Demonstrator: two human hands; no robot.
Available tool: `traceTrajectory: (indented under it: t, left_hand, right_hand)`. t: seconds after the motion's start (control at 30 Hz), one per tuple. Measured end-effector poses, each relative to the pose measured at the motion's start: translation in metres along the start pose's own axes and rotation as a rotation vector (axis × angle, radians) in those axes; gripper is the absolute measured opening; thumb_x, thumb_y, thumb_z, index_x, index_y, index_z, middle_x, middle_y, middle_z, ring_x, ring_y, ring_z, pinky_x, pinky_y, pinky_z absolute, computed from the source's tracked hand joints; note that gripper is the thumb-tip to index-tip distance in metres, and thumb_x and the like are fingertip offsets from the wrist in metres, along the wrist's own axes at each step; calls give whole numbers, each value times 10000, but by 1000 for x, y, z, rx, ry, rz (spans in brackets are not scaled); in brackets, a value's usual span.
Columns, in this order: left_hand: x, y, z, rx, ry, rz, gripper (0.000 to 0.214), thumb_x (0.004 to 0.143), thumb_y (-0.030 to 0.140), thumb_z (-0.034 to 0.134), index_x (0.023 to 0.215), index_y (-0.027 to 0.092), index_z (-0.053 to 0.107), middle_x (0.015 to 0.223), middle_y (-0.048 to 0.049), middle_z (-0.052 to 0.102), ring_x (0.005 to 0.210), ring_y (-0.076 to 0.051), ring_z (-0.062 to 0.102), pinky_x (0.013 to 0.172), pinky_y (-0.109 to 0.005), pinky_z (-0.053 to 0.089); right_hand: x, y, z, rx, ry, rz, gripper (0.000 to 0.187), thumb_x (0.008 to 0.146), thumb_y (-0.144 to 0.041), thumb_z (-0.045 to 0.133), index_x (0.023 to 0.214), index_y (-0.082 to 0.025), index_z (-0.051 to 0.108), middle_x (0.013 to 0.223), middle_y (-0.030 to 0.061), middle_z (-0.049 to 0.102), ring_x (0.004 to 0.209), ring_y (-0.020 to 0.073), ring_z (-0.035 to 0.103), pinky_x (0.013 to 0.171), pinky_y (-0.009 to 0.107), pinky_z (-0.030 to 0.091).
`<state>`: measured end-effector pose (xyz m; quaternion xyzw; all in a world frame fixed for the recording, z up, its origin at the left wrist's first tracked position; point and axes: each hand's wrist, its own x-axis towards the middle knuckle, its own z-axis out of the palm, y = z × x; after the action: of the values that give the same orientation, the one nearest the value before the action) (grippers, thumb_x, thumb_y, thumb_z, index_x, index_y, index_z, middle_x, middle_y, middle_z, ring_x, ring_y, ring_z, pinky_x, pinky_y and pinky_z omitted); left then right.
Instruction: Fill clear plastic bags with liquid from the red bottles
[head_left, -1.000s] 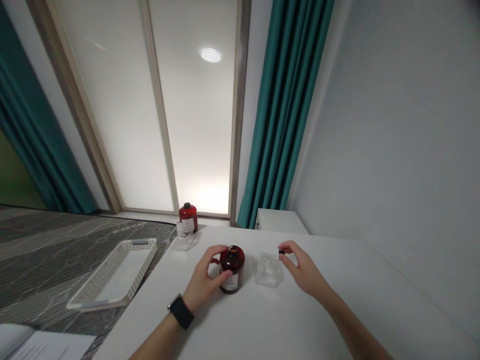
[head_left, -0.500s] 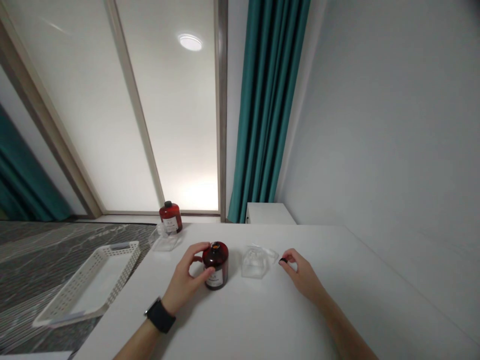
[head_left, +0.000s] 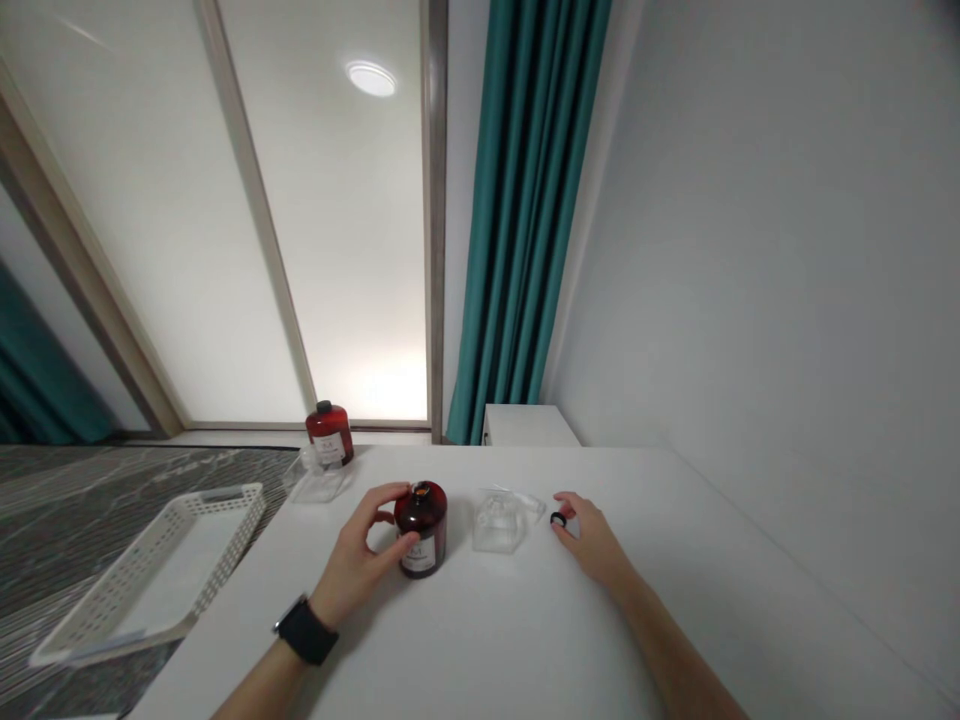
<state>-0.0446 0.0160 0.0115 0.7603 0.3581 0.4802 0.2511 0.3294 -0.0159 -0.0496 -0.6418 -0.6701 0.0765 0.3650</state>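
The right hand [head_left: 597, 545] curved its fingers narrowly around a small black cap [head_left: 558, 519], right of centre; whether they gripped it, I couldn't tell. The left hand [head_left: 360, 560] held a dark red bottle [head_left: 425, 522], lower centre, beside clear plastic packaging [head_left: 495, 530]. That bottle stood uncapped; the second bottle [head_left: 328, 426], left of centre, remained capped.

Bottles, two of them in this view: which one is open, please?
The nearer bottle, gripped by the left hand: its neck is uncovered, while the farther bottle, standing untouched, wears a black cap.
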Motion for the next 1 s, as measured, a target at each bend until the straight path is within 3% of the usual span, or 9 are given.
traceTrajectory:
  t: [0.17,0.67,0.87,1.0]
  left_hand:
    - [1,0,0,3,-3,0,385,851,272,647,1217,253,530,1260,-87,577,1129,-269,580,854,-394,540]
    - [2,6,0,2,9,-21,383,831,284,651,1198,233,553,1244,-104,597,1103,-287,607,837,-412,555]
    - [1,4,0,-6,6,-16,387,843,270,655,1213,243,543,1247,-95,587,1112,-276,594,847,-400,545]
    - [1,4,0,-23,0,-16,395,850,256,652,1226,241,531,1251,-97,575,1117,-267,584,860,-400,538]
  right_hand:
    - [0,0,-2,-9,-30,9,436,724,-212,581,1160,-210,598,958,65,680,940,256,616,909,427,455]
    - [-3,14,-11,49,-51,18,405,770,-203,533,1168,-181,599,1019,90,675,987,239,640,939,419,486]
    - [-3,9,-12,42,-25,-14,420,732,-218,557,1148,-188,604,1002,81,679,952,241,645,905,409,503]
    - [-3,1,-13,36,63,-22,475,752,-255,543,1223,-191,535,974,76,650,924,255,629,898,456,486]
